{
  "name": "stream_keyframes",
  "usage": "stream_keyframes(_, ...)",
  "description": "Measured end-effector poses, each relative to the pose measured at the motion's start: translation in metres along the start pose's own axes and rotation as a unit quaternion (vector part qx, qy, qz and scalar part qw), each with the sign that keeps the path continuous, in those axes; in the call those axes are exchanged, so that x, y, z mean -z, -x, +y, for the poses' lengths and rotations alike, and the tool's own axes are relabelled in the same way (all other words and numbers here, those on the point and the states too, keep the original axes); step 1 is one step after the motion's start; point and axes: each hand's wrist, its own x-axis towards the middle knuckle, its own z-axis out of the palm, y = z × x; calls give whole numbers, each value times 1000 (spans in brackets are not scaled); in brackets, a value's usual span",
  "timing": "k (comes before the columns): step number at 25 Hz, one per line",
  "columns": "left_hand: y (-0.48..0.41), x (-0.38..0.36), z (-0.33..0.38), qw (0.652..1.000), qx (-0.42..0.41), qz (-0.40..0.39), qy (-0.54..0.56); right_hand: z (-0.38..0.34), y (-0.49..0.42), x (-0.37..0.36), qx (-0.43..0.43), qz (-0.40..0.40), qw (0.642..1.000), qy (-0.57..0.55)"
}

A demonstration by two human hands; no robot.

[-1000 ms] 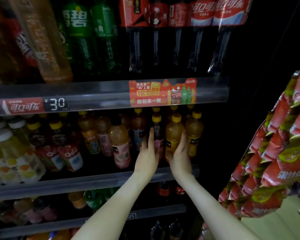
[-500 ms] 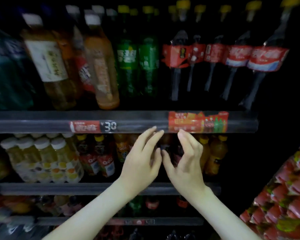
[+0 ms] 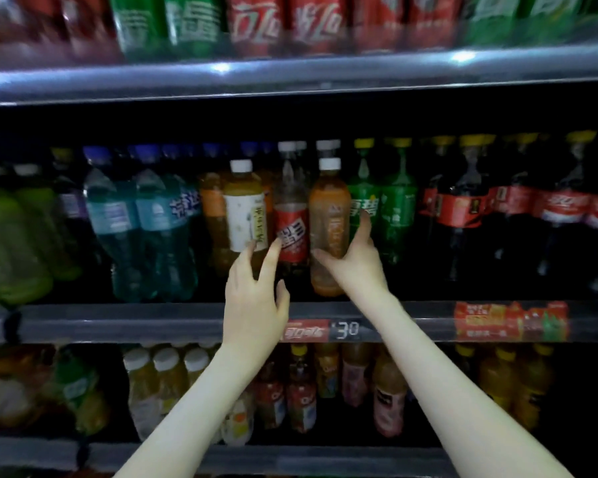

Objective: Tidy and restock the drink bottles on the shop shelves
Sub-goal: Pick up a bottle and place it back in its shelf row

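My right hand [image 3: 354, 262] is wrapped round the lower half of the orange tea bottle [image 3: 328, 215], which is upright at the front of the middle shelf [image 3: 135, 322], just left of the green soda bottles [image 3: 390, 215]. My left hand [image 3: 254, 305] is spread wide, fingertips up at the white-labelled bottle [image 3: 244, 215] and the red-labelled bottle [image 3: 292, 232]; I cannot tell whether they touch.

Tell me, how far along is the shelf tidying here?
Done, it seems: the cola bottles and green bottles stand in neat rows. In hand: the right hand grips an orange-brown bottle, while the left hand reaches open-fingered at the white-labelled bottle. Left: that middle cluster, with a red-labelled bottle standing between, looks mixed.
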Motion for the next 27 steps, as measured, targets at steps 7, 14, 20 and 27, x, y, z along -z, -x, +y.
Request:
stream_keyframes(7,29,23,-49,996,-22,-54,61,6,16,-13,11,112,994,-3)
stream_keyframes(14,63,63,-30,977,-40,-54,202,-41,109,-11,172,124,975,-67)
stream_keyframes(20,101,124,-23,933,115,-165,300,-63,190,-43,87,-123,974,-167)
stream_keyframes(27,153,204,-64,893,271,-224,279,-82,229,-101,-13,-303,937,-173)
